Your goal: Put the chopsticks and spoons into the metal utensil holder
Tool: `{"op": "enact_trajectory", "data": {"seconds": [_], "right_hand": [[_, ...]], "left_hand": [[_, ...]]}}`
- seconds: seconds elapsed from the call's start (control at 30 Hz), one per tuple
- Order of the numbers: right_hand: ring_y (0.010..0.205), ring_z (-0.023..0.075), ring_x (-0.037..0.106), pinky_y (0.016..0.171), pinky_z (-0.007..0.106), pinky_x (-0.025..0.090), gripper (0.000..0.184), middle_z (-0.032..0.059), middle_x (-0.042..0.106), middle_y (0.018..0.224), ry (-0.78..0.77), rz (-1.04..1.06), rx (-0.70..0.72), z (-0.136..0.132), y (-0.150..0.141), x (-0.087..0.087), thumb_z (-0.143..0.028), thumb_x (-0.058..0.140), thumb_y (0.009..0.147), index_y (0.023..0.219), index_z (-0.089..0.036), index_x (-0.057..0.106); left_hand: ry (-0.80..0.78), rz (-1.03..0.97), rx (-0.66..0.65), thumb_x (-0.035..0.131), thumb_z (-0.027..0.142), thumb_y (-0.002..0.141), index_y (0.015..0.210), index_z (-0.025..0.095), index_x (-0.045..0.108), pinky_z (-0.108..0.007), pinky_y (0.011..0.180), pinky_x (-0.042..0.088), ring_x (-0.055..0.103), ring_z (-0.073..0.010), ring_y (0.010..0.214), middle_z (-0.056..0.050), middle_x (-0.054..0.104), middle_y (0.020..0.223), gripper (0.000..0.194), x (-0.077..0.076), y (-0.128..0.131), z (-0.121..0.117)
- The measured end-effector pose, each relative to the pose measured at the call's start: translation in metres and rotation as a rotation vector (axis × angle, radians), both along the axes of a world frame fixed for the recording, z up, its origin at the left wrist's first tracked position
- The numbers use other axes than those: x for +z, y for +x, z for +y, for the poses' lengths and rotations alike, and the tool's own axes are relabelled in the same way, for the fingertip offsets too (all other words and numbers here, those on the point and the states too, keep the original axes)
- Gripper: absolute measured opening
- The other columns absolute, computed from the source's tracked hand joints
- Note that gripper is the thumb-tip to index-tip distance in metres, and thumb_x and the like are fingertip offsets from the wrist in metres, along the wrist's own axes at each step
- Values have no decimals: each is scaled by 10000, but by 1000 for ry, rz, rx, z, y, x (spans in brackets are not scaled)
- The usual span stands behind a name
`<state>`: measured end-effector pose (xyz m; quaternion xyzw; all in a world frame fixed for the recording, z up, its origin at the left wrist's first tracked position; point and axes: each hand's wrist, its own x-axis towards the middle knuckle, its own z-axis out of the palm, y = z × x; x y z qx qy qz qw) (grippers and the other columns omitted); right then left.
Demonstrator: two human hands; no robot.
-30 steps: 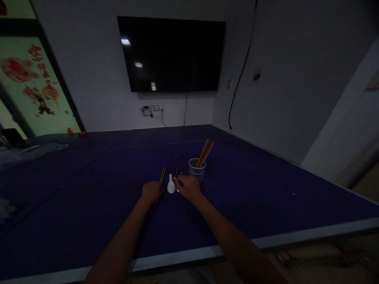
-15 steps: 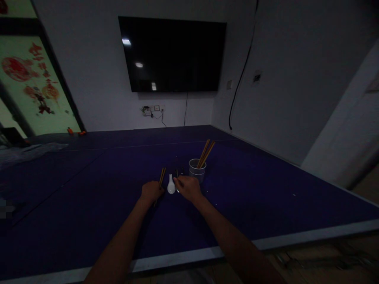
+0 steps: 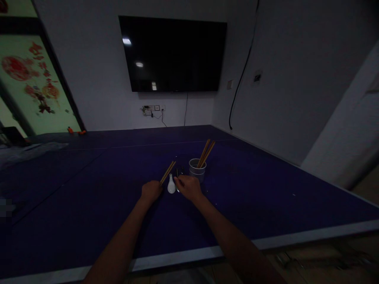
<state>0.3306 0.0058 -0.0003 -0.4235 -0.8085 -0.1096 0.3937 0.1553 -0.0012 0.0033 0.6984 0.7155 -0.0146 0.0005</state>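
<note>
My left hand [image 3: 151,191] is closed around a pair of wooden chopsticks [image 3: 168,172], whose upper ends lean up and to the right. Just right of that hand a white soup spoon [image 3: 171,185] lies with its handle pointing away from me. My right hand [image 3: 188,187] has its fingers bent and closed over a thin shiny utensil [image 3: 177,172]; most of it is hidden, so its kind is unclear. Behind the right hand stands a light metal cup [image 3: 197,171] with several wooden chopsticks [image 3: 206,154] leaning to the right in it. Small dark things [image 3: 182,169] lie near the cup.
Everything stands on a large table with a dark purple-blue top [image 3: 251,197] and a pale front edge [image 3: 177,258]. Clear plastic sheeting [image 3: 32,152] lies at the far left, and small orange objects [image 3: 75,131] sit at the back. A television [image 3: 174,55] hangs on the wall.
The chopsticks in my left hand have tilted to the right, their upper ends now nearer the white spoon's handle. My right hand and the cup have stayed in place.
</note>
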Motion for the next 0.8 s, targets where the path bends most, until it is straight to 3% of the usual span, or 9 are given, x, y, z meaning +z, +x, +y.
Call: {"op": "enact_trajectory", "data": {"seconds": [0.3, 0.5, 0.63, 0.8], "right_hand": [[519, 97, 543, 503, 236, 248, 390, 13, 623, 577, -35, 19, 8, -1, -2, 2, -357, 385, 896, 605, -185, 579], [534, 109, 548, 510, 230, 283, 395, 10, 625, 586, -95, 163, 4, -4, -1, 7, -452, 390, 884, 692, -203, 630], [479, 115, 506, 484, 233, 289, 474, 2, 566, 501, -156, 288, -45, -3, 1, 7, -547, 390, 851, 633, -191, 615], [602, 129, 581, 556, 224, 382, 420, 25, 655, 682, -275, 410, 206, 0, -2, 4, -499, 379, 874, 858, -185, 657]], "left_hand": [[181, -17, 54, 299, 354, 865, 996, 147, 599, -296, 742, 444, 627, -221, 873, -129, 665, 888, 388, 9, 0, -4], [316, 27, -214, 320, 336, 869, 992, 150, 579, -308, 773, 414, 611, -215, 837, -121, 660, 849, 342, 12, 12, -11], [363, 58, -341, 343, 310, 866, 987, 148, 576, -316, 780, 408, 599, -211, 826, -118, 651, 852, 309, 7, 18, -14], [367, 53, -393, 350, 309, 866, 950, 140, 578, -318, 774, 407, 593, -203, 806, -118, 644, 839, 296, 3, 21, -14]]}}
